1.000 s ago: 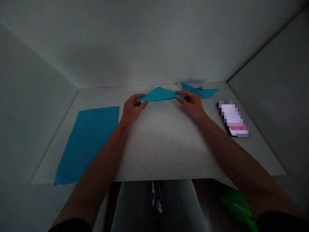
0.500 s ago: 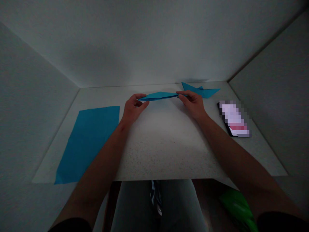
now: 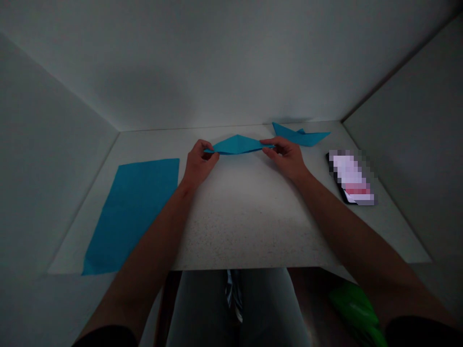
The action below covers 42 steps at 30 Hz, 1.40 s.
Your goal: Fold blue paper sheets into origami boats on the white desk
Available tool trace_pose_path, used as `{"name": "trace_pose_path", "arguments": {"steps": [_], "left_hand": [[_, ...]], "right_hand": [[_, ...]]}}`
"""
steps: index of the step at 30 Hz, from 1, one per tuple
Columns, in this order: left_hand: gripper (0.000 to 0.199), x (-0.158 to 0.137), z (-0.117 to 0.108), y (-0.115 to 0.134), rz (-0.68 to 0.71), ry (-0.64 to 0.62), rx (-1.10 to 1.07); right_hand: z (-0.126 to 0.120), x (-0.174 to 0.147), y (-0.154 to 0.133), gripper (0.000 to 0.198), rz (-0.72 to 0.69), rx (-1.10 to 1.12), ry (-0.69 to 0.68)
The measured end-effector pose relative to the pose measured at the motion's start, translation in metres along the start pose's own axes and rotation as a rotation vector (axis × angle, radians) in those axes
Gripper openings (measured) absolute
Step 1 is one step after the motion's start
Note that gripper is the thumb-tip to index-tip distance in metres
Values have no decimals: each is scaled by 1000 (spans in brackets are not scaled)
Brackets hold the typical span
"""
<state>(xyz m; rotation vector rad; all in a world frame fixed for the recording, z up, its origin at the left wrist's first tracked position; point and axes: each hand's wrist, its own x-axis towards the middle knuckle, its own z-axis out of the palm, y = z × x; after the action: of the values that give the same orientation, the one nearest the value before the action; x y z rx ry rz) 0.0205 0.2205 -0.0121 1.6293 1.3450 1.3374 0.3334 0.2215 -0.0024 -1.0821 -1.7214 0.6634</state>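
Between my two hands is a folded piece of blue paper (image 3: 238, 144), long and low, with pointed ends and a peak at its middle. My left hand (image 3: 199, 161) pinches its left end between thumb and fingers. The right end is pinched by my right hand (image 3: 287, 156), which partly covers that tip. Just behind my right hand lies a folded blue paper boat (image 3: 302, 137) with two raised points. A flat sheet of blue paper (image 3: 135, 212) lies left of my left forearm.
A phone (image 3: 350, 178) with a lit, blurred screen lies at the right of the white table (image 3: 249, 226). White walls (image 3: 224, 62) close in the back and both sides. Below the front edge, something green (image 3: 356, 308) shows at the lower right.
The folded paper has tipped so more of its near face and middle peak shows. Both hands have shifted slightly left with it, still pinching its ends.
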Motion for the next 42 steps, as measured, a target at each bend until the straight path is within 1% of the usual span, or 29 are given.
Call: {"name": "trace_pose_path", "arguments": {"steps": [3,8,14,19,21,22,25,27,29,31,34,36,39,42], "left_hand": [[20,0,0,3,34,1,46],[19,-3,-2,7,90,-63,160],[19,-6,-1,10,75,-161,75],[28,-9,2,12,96,-291,40],[35,-10,3,12,101,-322,12],[42,-11,3,13,97,-330,-10],[72,-14,5,14,62,-342,-91],[89,-16,7,14,38,-374,-131],[100,-18,9,15,27,-425,-159],[106,-20,11,15,30,-461,-182],[106,-20,12,14,41,-471,-193],[97,-19,11,12,40,-448,-178],[80,-15,10,9,47,-381,-154],[76,-13,10,8,55,-317,-158]], "right_hand": [[0,0,0,35,9,-14,14],[1,0,-1,35,-21,6,8],[4,-1,-6,39,-46,-27,-26],[6,-2,-14,38,-135,-66,-68],[7,-3,-16,38,-174,-89,-89],[7,-4,-16,39,-190,-98,-99],[9,-6,-17,41,-232,-117,-128],[11,-8,-19,44,-249,-130,-151],[13,-9,-20,48,-269,-140,-190],[16,-10,-22,48,-310,-149,-240],[20,-11,-23,41,-400,-158,-302],[22,-11,-22,34,-436,-155,-327],[22,-10,-20,28,-434,-158,-339],[21,-8,-19,26,-413,-182,-329]]}}
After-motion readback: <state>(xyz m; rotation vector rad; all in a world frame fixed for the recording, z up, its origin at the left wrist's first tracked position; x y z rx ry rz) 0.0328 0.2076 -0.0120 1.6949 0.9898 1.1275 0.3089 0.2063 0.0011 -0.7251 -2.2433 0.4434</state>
